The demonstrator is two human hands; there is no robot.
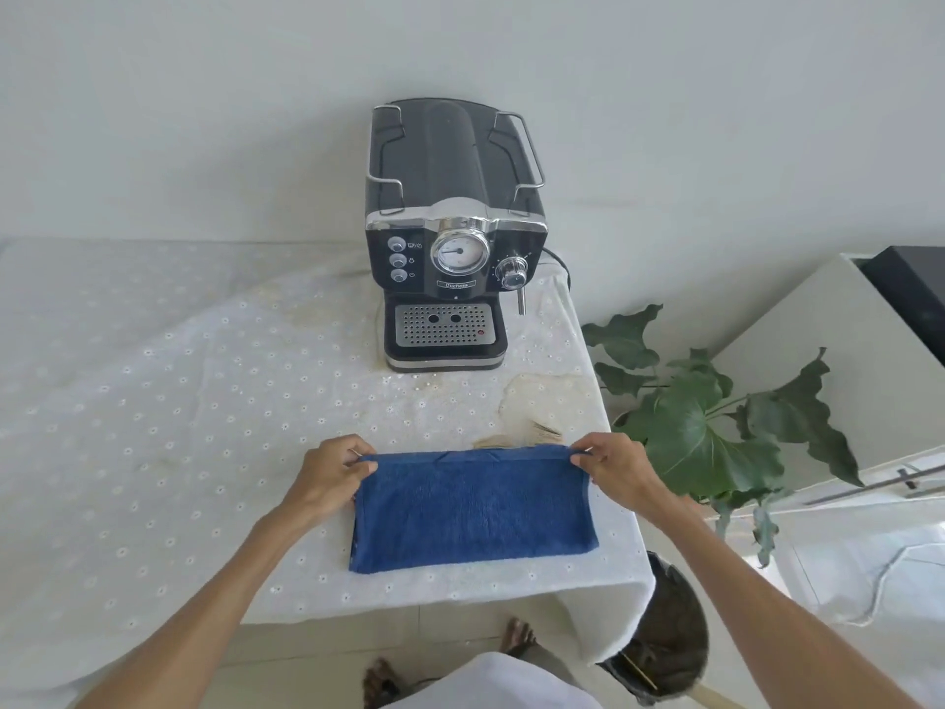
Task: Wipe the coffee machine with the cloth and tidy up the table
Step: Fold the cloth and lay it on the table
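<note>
Both forearms reach forward from the lower edge of the view to a blue cloth [473, 509] lying folded flat on the desk [153, 427] near its front edge, long axis running left to right. Left hand [332, 475] pinches the far left corner of the cloth between thumb and fingers; right hand [616, 470] pinches the far right corner likewise, so each hand is closed on fabric and the far edge is drawn taut between them. Coffee machine [450, 237], black with chrome trim, a dial gauge and a perforated drip tray, stands straight beyond the cloth toward the wall, well apart from both hands and about equally far from each. Any wiping move would therefore carry the cloth directly forward. Brownish stains mark the white eyelet desk cover [542, 401] between cloth and machine. Whether the cloth is doubled or folded more often cannot be judged. A potted plant [716, 427] stands off the desk's right side; its pot is hidden.
</note>
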